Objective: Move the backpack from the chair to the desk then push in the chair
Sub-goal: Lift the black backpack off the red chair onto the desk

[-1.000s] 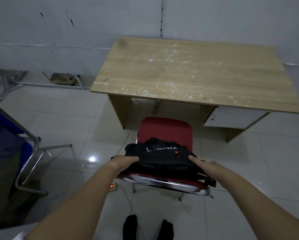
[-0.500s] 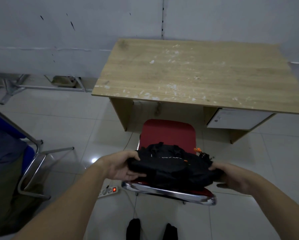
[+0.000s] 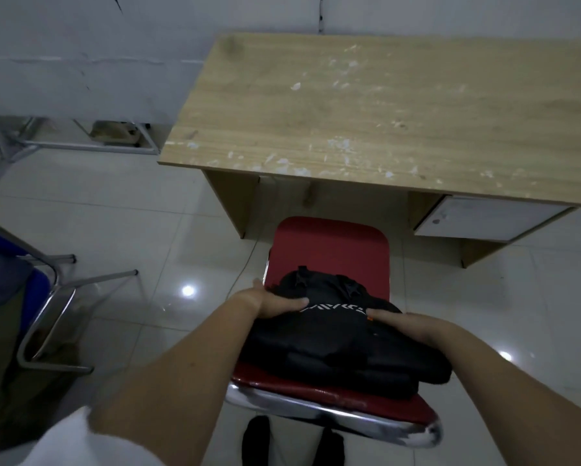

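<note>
A black backpack [image 3: 333, 348] with white lettering lies flat on the red seat of the chair [image 3: 329, 247], which stands a little out from the wooden desk [image 3: 383, 105]. My left hand [image 3: 272, 302] holds the backpack's left edge, fingers laid over its top and thumb at the far side. My right hand [image 3: 406, 326] holds the right side, its fingers stretched over the top near the lettering. The chair's chrome front rim [image 3: 333, 413] is closest to me. The desk top is bare wood with white flecks.
A blue chair with a chrome frame [image 3: 47, 297] stands at the left. A metal frame [image 3: 13, 146] lies along the grey wall. A white drawer front [image 3: 484, 216] hangs under the desk's right side. My black-socked feet [image 3: 259, 442] are below the chair.
My hands have shifted from the backpack's sides onto its top. The backpack now sits lower and flatter on the seat. The view has moved closer to the chair and desk.
</note>
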A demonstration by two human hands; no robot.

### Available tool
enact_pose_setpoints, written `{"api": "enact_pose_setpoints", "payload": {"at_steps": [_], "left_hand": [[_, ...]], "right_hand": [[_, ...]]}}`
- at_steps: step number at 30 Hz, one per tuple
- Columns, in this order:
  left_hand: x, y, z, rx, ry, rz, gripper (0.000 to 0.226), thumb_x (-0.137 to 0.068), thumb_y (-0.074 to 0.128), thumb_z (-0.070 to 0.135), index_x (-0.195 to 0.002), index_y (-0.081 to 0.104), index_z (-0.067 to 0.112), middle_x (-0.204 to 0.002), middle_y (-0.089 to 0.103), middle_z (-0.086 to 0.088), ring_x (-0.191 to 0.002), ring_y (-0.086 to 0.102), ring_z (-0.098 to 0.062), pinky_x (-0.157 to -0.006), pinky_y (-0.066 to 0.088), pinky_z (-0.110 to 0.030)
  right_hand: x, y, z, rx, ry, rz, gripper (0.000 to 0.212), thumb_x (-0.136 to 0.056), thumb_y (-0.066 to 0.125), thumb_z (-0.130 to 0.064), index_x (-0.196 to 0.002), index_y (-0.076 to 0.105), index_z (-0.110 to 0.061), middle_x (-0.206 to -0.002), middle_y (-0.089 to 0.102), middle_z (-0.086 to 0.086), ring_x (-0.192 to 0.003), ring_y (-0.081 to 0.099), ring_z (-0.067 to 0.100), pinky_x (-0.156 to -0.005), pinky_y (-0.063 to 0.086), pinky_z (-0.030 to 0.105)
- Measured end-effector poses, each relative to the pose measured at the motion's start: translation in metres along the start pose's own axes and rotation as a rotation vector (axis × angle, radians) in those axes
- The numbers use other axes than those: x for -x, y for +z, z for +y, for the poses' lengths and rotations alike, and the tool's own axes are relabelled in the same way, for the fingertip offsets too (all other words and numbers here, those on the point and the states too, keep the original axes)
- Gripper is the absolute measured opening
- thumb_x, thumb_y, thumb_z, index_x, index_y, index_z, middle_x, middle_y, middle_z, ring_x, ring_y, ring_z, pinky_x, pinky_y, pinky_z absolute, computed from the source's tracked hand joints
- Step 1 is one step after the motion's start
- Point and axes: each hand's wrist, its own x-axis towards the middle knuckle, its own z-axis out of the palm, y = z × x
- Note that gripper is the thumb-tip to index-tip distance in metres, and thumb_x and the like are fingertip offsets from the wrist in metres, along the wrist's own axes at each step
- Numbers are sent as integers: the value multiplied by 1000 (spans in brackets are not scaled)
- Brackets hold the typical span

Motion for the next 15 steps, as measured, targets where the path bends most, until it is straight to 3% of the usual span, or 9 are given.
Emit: {"api": "enact_pose_setpoints", "payload": {"at_steps": [2, 4, 7, 11, 13, 15], "left_hand": [[-22, 14, -11, 47, -86, -25, 147, -50, 80, 73, -156, -3, 13, -163, 18, -11, -147, 27, -33, -120, 26, -45], [-37, 22, -20, -65, -85, -51, 124, -61, 77, 67, -155, 19, 12, -159, 31, -10, -142, 36, -30, -119, 30, -42], [-34, 23, -18, -242, 68, -41, 75, -87, 65, 47, -148, 37, 13, -150, 45, -9, -136, 45, -28, -115, 34, -37], [-25, 28, -24, -175, 281, 120, 50, -96, 55, 30, -141, 40, 13, -141, 48, -17, -126, 51, -34, -106, 42, -39], [-14, 26, -23, -138, 422, 256, 39, -98, 51, 21, -134, 42, 12, -132, 50, -18, -115, 55, -34, -99, 46, -40], [-1, 20, -17, -147, 547, 378, 49, -100, 46, 15, -146, 31, 18, -126, 51, -15, -106, 58, -32, -94, 48, -40]], "right_hand": [[-23, 5, 12, -47, -21, -33, 106, -46, 84, -75, -131, 58, -18, -122, 68, 8, -105, 69, 25, -100, 51, 39], [-32, 15, 20, -59, -51, -6, 104, -48, 86, -70, -134, 57, -20, -126, 67, 5, -107, 68, 24, -102, 50, 40], [-22, 26, 21, -8, -169, 65, 66, -81, 76, -46, -134, 57, -13, -133, 62, 7, -108, 61, 21, -100, 46, 32], [-7, 35, 14, -46, -319, 291, 28, -95, 62, -31, -118, 63, -15, -117, 67, 9, -95, 60, 22, -84, 43, 30], [3, 35, 8, -51, -392, 396, 23, -96, 59, -29, -115, 64, -17, -111, 69, 8, -95, 60, 23, -80, 42, 31], [18, 35, 0, -48, -467, 467, 25, -97, 57, -27, -118, 63, -16, -106, 68, 4, -99, 60, 24, -80, 41, 32]]}}
